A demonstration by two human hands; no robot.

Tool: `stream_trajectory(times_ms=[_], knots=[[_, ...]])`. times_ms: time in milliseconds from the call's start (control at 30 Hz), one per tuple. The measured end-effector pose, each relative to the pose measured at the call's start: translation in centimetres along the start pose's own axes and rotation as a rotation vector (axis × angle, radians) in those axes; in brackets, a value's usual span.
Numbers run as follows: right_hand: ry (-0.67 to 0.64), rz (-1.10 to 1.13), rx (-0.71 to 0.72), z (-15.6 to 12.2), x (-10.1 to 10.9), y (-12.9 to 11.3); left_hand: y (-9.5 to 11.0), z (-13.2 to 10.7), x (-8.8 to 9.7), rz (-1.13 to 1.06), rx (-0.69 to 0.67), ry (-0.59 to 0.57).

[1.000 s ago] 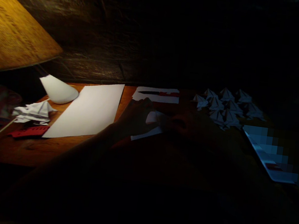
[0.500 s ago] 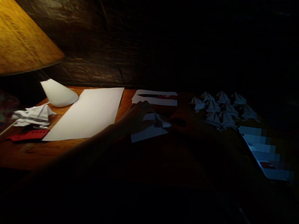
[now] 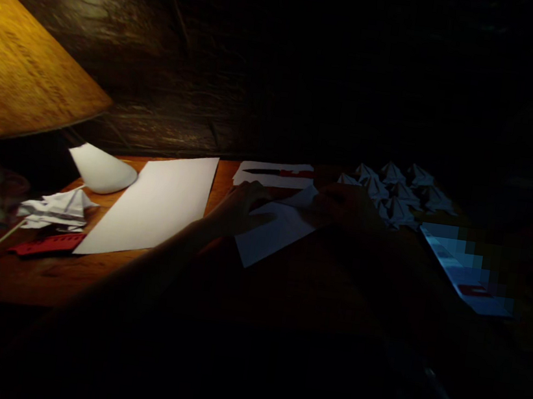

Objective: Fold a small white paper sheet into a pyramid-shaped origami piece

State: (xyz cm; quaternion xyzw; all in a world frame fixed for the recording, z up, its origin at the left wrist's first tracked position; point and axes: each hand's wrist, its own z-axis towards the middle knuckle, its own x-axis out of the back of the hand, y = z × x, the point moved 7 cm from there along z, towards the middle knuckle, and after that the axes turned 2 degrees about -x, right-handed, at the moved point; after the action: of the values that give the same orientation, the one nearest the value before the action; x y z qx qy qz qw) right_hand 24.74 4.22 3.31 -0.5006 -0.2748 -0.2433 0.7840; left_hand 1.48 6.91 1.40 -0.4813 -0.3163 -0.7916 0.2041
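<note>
A small sheet of white paper (image 3: pixel 278 232) lies between my hands over the dark wooden table, its near corner angled toward me and its far part creased. My left hand (image 3: pixel 240 208) grips its left side, thumb on top and fingers curled at the far edge. At the right end, my right hand (image 3: pixel 347 205) is closed on the paper, though deep shadow hides most of its fingers. Just beyond, a knife with a red handle (image 3: pixel 297 173) rests on a stack of white paper (image 3: pixel 272 179). Several folded paper figures (image 3: pixel 402 194) stand close behind my right hand.
A large white sheet (image 3: pixel 158 201) lies left of my forearm, beside the white lamp base (image 3: pixel 102 168) and lampshade (image 3: pixel 32 74). Crumpled paper (image 3: pixel 59 208) sits by a red tool-like object (image 3: pixel 49 244). A lit, pixelated device (image 3: pixel 463 271) lies at right; a dark wall (image 3: pixel 188 84) stands behind.
The small paper has opened out from a folded shape into a wider sheet. My right hand has moved slightly up and right, pulling its corner outward. My left hand stays almost in place.
</note>
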Motion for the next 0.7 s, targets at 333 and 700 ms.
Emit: stream_trajectory(times_ms=[333,700], knots=[[0.157,0.264,-0.142,0.4,1.3,1.7,-0.3,0.5,0.4,-0.396,0.151,0.006],[0.072,0.478,-0.138,0.2,-0.1,1.0,3.1,-0.1,-0.9,-0.607,0.068,-0.284]])
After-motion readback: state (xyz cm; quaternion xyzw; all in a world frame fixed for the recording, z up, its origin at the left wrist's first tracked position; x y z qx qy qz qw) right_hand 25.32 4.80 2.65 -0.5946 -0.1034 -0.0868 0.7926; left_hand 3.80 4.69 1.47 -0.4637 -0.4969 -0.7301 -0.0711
